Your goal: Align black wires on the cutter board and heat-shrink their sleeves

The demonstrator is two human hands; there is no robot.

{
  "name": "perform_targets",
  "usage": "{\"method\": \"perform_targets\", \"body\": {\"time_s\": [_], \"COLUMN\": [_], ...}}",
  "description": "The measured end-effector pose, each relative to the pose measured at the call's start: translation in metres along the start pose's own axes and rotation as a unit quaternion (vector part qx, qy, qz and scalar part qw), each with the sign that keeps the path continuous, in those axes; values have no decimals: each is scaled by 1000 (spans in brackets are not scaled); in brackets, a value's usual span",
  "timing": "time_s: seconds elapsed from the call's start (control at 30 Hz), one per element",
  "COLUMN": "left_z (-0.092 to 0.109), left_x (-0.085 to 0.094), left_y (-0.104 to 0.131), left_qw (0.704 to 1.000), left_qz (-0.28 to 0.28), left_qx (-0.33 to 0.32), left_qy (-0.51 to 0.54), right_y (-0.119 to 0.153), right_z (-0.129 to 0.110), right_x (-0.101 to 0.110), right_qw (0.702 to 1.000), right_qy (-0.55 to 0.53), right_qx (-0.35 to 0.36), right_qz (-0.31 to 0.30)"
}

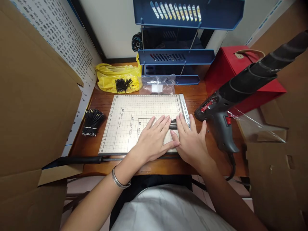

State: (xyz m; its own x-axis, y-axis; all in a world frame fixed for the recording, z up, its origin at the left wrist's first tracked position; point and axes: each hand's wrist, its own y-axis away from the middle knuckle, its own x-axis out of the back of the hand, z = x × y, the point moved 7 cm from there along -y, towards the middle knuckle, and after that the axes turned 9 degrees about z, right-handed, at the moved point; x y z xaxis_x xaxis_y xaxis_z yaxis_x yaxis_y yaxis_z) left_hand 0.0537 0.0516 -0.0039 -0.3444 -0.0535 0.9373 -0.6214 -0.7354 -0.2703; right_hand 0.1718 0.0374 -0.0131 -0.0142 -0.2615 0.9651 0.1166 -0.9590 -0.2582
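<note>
Several thin black wires (173, 124) lie side by side near the right edge of a paper cutter board (122, 128) printed with a grid. My left hand (154, 138) lies flat over their left part, fingers stretched out. Over their right end rests my right hand (192, 138), its fingers spread and palm down. The two thumbs meet below the strands. Only a short stretch of the wires shows between the hands; the rest is hidden beneath them.
A tied bundle of black wires (92, 122) lies left of the board. Short black pieces (124, 84) rest on a yellow plastic bag (106, 75) behind. A heat gun (223, 112) stands at right before a red box (231, 64). Blue shelves (176, 56) rise at the back.
</note>
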Motion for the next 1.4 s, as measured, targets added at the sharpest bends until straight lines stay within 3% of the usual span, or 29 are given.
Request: {"method": "perform_targets", "body": {"time_s": [0.27,0.47,0.87,1.23,1.4], "left_z": [-10,-10,-5,14,12], "left_x": [20,10,3,-10,-11], "left_y": [-5,-19,-22,-7,-6], "left_qw": [995,1000,994,998,997], "left_qz": [93,27,62,-16,-41], "left_qx": [49,11,87,28,29], "left_qy": [0,-10,-2,-48,-51], "right_y": [-2,-1,0,-1,-12], "right_z": [1,2,2,1,22], "right_x": [-1,-2,-2,2,8], "right_qw": [1000,1000,999,996,987], "right_qy": [-9,-11,-37,-90,-155], "right_qx": [-17,-13,-14,-24,-12], "right_qz": [-14,-4,26,-2,-45]}}
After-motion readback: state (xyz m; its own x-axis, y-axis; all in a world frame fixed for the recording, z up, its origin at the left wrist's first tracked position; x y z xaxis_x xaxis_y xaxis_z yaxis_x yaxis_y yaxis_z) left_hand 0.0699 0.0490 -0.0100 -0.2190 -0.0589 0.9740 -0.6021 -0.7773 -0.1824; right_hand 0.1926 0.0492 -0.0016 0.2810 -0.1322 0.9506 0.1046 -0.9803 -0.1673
